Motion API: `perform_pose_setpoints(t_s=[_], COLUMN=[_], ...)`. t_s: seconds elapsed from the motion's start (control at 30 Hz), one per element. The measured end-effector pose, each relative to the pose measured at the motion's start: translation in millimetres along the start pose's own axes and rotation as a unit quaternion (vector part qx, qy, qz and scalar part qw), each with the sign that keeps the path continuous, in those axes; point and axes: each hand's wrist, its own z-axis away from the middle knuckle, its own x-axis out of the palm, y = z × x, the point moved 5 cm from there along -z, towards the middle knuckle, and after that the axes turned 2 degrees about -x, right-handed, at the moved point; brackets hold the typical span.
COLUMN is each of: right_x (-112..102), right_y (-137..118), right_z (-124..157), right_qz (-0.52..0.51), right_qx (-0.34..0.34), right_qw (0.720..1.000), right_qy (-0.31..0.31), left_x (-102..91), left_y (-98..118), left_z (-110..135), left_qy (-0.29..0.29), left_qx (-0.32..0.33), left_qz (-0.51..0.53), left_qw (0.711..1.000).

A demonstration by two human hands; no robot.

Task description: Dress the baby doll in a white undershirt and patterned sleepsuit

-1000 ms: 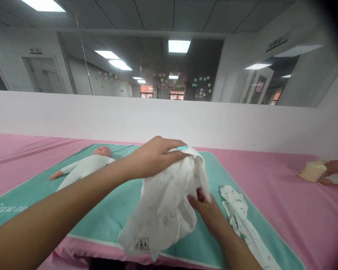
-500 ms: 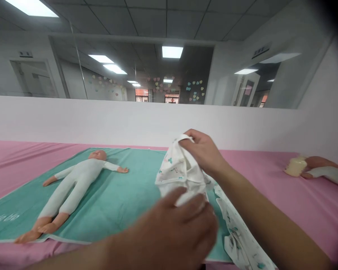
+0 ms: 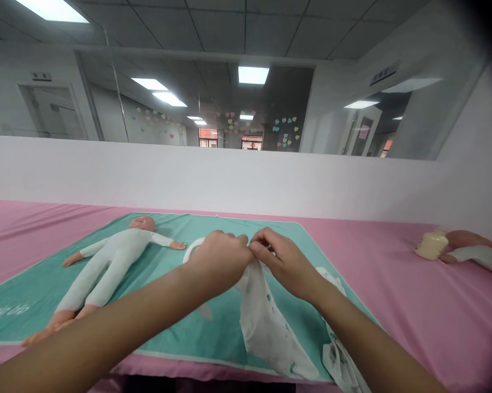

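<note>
A white baby garment with a small green print (image 3: 266, 322) hangs from my two hands over the green towel (image 3: 176, 305). My left hand (image 3: 221, 256) is closed in a fist around its upper part, and a white edge of cloth shows behind the wrist. Close beside it, my right hand (image 3: 284, 262) pinches the cloth between thumb and fingers. The fingertips of both hands almost meet. Under my right forearm lies more white printed cloth (image 3: 338, 349); whether it belongs to the same garment I cannot tell.
A baby doll in a pale bodysuit (image 3: 118, 254) lies on its back at the towel's left. On the pink table cover (image 3: 418, 295), at the far right, stand a cream-coloured bottle (image 3: 431, 244) and a second, partly visible doll (image 3: 479, 255). Behind rises a white wall (image 3: 229, 180) with a window.
My left hand has moved up and away from me, beside my right hand, and now grips the garment. My right hand has come lower. The garment now hangs down lengthwise.
</note>
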Motion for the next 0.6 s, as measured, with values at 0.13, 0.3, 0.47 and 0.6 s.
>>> perform_pose_setpoints(t_s=[0.13,0.3,0.47,0.6], right_x=[23,41,18,-19], right_y=[36,51,49,29], right_z=[16,19,10,12], right_qz=[0.075,0.092,-0.04,-0.068], right_qx=[0.067,0.071,0.076,0.073], right_qw=[0.992,0.991,0.996,0.987], right_qy=[-0.071,-0.058,0.03,0.124], left_x=[-18.6,-43.2,-51.1,-63.2], left_y=[-35,-61,-78,-75], left_z=[7,18,41,58], left_qy=[0.014,0.075,0.073,0.036], left_qx=[-0.118,-0.22,-0.258,-0.192], left_qz=[0.029,0.073,0.064,0.187], left_qw=[0.993,0.97,0.961,0.963])
